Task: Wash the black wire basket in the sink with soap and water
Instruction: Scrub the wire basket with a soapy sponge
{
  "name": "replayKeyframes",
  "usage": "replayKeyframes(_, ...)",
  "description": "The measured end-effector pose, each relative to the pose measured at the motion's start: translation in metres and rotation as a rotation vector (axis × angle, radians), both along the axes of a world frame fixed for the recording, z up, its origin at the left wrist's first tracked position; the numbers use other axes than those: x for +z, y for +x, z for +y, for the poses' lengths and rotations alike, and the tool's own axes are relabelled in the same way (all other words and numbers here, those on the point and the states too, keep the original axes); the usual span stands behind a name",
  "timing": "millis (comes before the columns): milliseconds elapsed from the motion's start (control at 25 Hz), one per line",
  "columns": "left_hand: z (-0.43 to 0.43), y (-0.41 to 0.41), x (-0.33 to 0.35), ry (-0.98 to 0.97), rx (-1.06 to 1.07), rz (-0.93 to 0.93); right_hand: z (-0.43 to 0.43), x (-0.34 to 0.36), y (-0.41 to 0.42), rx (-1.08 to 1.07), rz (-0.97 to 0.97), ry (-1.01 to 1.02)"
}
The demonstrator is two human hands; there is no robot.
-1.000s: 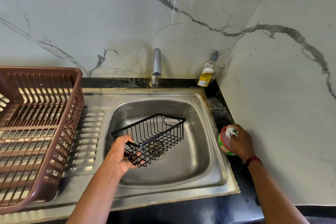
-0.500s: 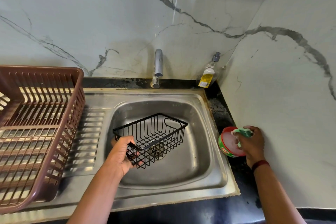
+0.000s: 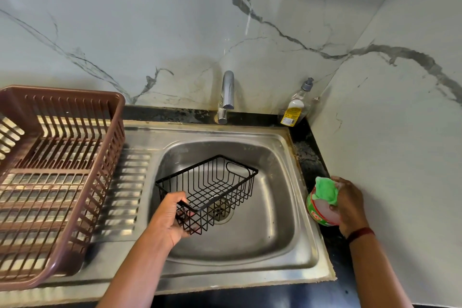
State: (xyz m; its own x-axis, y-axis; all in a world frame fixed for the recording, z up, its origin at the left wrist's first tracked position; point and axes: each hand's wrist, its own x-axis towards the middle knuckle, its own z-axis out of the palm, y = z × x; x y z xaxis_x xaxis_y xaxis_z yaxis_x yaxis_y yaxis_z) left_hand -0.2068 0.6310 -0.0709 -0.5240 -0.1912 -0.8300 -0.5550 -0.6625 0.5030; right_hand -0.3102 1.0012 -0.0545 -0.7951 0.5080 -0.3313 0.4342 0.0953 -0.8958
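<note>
Two bare hands work at the near edge of a steel sink (image 3: 280,270), which is set in a black table (image 3: 312,160). Left hand (image 3: 172,217) reaches over the near rim and its fingers (image 3: 186,215) are curled round the near short end of the black wire basket (image 3: 212,187), thumb on the top wire. This basket hangs tilted above the bowl, its near end just over the drain (image 3: 222,210) and its far end with the handle loop pointing toward the back right; it does not touch the bowl walls, and open room shows around it on the right and the far side. Right hand (image 3: 350,205) is beyond the right rim of the sink, over the narrow black strip just beside the side wall (image 3: 400,157). Its fingers are clamped on a green scrub pad (image 3: 326,189), which is pressed to the top of a round green and red soap tub (image 3: 322,211) standing at the edge of the sink. At the left, a brown plastic dish rack (image 3: 50,182) sits on the ribbed drainboard (image 3: 127,182), its right wall near the bowl. Farther back, the chrome tap (image 3: 227,92) stands behind the bowl, and a clear soap bottle (image 3: 295,107) stands in the far right corner against the marble wall (image 3: 175,32).
</note>
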Motion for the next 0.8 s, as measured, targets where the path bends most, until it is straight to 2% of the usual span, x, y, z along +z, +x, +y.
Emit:
replayKeyframes(120,0.002,0.0,0.004,0.006,-0.005,-0.009,-0.032,0.01,-0.002,0.031,0.098,-0.165)
replayKeyframes(160,0.002,0.0,0.004,0.004,-0.001,-0.008,-0.045,0.013,-0.005,0.073,0.13,-0.16)
replayKeyframes(320,0.001,-0.002,0.004,0.006,-0.015,0.019,-0.105,0.017,-0.025,0.296,0.12,-0.059)
replayKeyframes(480,0.003,-0.003,0.003,0.036,-0.037,0.065,-0.164,0.006,-0.039,0.347,0.064,0.089)
replayKeyframes(680,0.011,-0.001,0.002,-0.019,-0.056,0.088,-0.203,-0.027,-0.058,0.475,-0.161,0.297)
replayKeyframes(800,0.016,-0.001,-0.004,-0.03,-0.066,0.1,-0.212,-0.043,-0.068,0.511,-0.217,0.47)
